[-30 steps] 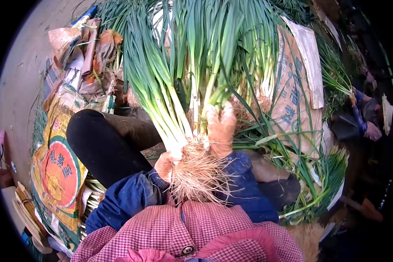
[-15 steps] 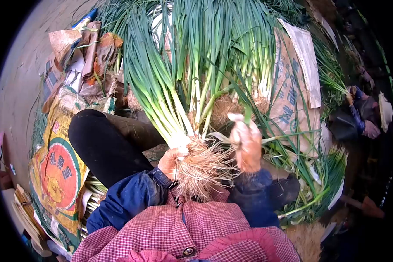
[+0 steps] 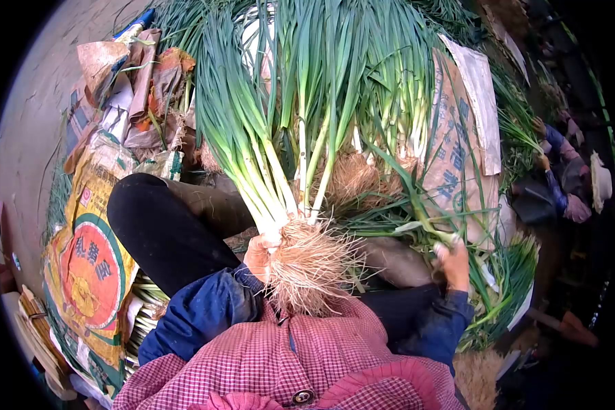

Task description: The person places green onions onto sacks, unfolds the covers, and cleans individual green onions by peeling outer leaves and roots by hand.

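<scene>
My left hand [image 3: 257,258] is closed around the white lower ends of a bunch of green garlic [image 3: 270,181]. Its tangle of pale roots [image 3: 311,266] hangs toward my lap, and the long flat leaves fan away from me. Off to the right, my right hand [image 3: 454,264] is closed on a stripped green leaf [image 3: 424,217], which stretches up and left from the fingers. That hand is apart from the bunch, above a heap of loose leaves [image 3: 488,294].
More rooted green garlic [image 3: 403,116] lies beyond the bunch, near a printed brown sack [image 3: 458,157]. A yellow sack [image 3: 89,273] and crumpled sacking [image 3: 143,96] are on the left. Another person [image 3: 570,167] sits at the far right, hands on green stalks.
My right hand has moved right and toward me, away from the bunch, carrying the green leaf. My left hand keeps its hold on the bunch, almost in place.
</scene>
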Demonstrator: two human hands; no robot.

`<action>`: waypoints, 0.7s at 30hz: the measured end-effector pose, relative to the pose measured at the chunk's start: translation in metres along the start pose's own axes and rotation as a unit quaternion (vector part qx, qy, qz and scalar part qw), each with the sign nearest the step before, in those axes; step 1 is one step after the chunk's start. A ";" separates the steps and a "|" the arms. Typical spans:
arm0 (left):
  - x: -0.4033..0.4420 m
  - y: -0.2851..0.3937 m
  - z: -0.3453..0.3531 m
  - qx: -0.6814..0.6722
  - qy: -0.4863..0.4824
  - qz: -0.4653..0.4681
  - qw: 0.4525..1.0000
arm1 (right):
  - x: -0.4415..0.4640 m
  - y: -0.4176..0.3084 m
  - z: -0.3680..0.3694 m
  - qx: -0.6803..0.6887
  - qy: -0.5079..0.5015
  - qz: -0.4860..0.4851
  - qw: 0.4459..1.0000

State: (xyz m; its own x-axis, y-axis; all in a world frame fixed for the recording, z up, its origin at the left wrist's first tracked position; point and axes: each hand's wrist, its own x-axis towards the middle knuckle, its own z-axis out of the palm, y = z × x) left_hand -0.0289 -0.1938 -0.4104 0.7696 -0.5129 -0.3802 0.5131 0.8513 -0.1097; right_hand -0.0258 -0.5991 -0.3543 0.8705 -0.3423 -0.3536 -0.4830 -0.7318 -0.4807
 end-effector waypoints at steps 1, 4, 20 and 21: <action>0.005 0.001 -0.003 0.001 -0.005 0.003 1.000 | -0.003 0.028 -0.003 -0.345 0.088 -0.047 0.933; 0.002 -0.003 0.004 -0.017 -0.024 -0.008 1.000 | -0.009 -0.039 0.017 0.061 0.011 -0.028 0.998; -0.004 -0.029 0.006 0.050 -0.026 0.209 0.976 | 0.095 -0.208 0.273 0.135 -0.061 -0.190 0.971; 0.004 -0.029 0.008 0.006 -0.109 0.232 0.967 | 0.102 -0.213 0.269 0.183 -0.009 -0.227 0.957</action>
State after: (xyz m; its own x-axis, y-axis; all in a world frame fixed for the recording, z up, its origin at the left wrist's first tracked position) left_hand -0.0375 -0.2217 -0.4016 0.9790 -0.0890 -0.1832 0.0972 0.9946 0.0362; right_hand 0.1402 -0.3196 -0.5043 0.9982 -0.0264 -0.0537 -0.0594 -0.5459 -0.8357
